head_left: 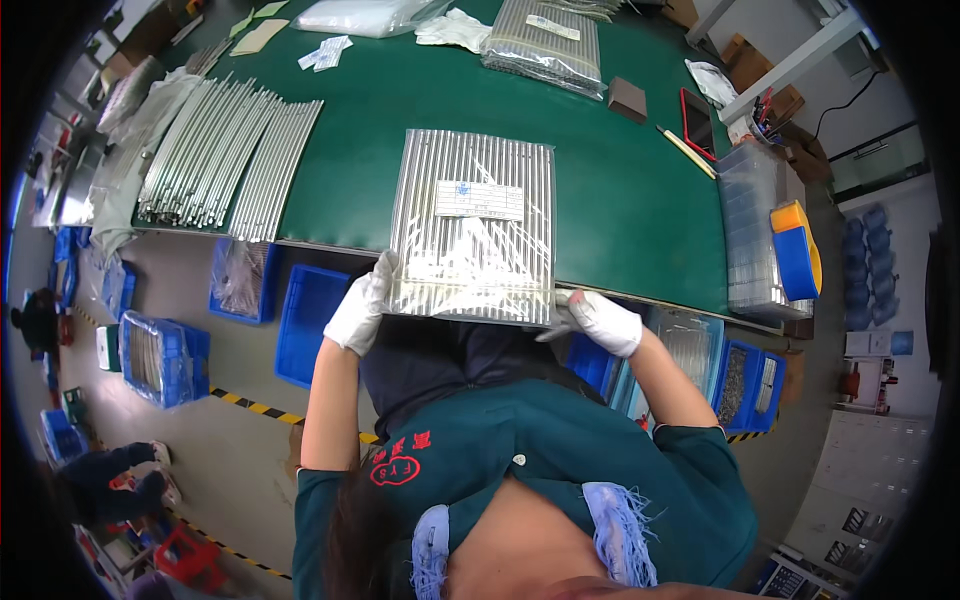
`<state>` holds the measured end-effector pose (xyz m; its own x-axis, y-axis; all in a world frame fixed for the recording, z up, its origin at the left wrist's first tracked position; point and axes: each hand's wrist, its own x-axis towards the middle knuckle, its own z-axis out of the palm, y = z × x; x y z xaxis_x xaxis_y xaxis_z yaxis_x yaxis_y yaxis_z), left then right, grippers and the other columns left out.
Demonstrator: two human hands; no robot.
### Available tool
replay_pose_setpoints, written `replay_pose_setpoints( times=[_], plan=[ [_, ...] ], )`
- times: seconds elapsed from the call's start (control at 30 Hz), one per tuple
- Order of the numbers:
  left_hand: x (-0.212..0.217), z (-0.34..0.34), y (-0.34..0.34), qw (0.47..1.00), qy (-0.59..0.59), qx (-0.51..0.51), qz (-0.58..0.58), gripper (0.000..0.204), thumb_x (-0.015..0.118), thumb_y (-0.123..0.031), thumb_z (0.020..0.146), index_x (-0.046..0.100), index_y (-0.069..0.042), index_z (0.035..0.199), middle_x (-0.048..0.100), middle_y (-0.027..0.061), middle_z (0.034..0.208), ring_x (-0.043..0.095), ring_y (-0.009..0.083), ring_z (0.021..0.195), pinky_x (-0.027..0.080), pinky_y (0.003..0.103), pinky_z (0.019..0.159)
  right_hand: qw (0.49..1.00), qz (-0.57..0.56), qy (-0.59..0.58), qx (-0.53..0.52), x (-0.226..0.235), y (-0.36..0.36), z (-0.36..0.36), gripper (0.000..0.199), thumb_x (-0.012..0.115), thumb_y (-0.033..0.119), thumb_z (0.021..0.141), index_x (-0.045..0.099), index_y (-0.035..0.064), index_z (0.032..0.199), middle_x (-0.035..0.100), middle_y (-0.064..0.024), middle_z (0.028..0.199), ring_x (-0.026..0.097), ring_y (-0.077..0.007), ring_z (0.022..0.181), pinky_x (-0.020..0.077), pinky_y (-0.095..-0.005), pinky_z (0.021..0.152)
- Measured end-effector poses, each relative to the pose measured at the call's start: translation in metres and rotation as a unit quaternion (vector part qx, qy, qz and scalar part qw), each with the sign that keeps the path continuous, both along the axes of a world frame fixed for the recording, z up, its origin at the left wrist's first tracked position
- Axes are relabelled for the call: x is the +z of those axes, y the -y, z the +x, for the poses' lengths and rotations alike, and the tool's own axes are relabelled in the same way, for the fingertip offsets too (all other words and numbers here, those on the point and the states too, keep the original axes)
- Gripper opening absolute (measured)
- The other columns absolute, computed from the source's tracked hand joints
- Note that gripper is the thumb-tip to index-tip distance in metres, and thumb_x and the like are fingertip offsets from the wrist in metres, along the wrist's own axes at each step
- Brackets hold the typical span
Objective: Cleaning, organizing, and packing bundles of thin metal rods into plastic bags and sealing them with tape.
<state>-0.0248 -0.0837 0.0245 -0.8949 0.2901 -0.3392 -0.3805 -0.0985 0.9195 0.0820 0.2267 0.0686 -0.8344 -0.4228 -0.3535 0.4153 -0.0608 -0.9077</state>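
Loose metal rods (225,160) fan along the green table (640,200) at its left edge. The gloved left hand (362,305) clamps the near-left corner of a clear bag of rods (472,225), which overhangs the table's front edge; the right hand (600,318) pinches its near-right corner. Bare mat lies rightward, before stacked clear trays (750,230). Blue bins (305,325) stand on the floor below.

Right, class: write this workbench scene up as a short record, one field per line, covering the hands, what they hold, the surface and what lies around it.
Left hand: white-gloved left hand grips the pack's near left corner
Right hand: white-gloved right hand grips its near right corner
Held item: clear bag of silvery rods with a white label, overhanging the table edge
Surface: green table
Left of it: loose metal rods
Far side: second bagged pack
Below: blue crates on the floor
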Motion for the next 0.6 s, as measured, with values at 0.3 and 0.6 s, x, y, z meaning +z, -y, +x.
replay_pose_setpoints(
  times=[0.3,0.6],
  plan=[
    [0.030,-0.001,-0.023,0.960,0.158,-0.138,0.185,0.043,0.060,-0.027,0.088,0.052,0.005,0.116,0.065,0.0142,0.100,0.067,0.0203,0.080,0.058,0.032,0.058,0.949,-0.241,0.127,-0.161,-0.012,0.047,-0.008,0.046,0.063,0.017,0.086,0.047,0.0048,0.128,0.058,-0.0101,0.120,0.058,-0.0214,0.108,0.0530,-0.0402,0.086],
    [0.006,0.040,-0.017,0.915,0.254,-0.069,0.306,0.038,0.067,-0.013,0.083,0.056,0.003,0.115,0.065,0.0119,0.105,0.064,0.0242,0.094,0.053,0.042,0.086,0.932,-0.303,0.141,-0.138,-0.016,0.035,0.023,0.049,0.060,0.015,0.088,0.043,-0.0025,0.130,0.055,-0.0159,0.124,0.056,-0.0263,0.113,0.0458,-0.0414,0.097]
  ],
)
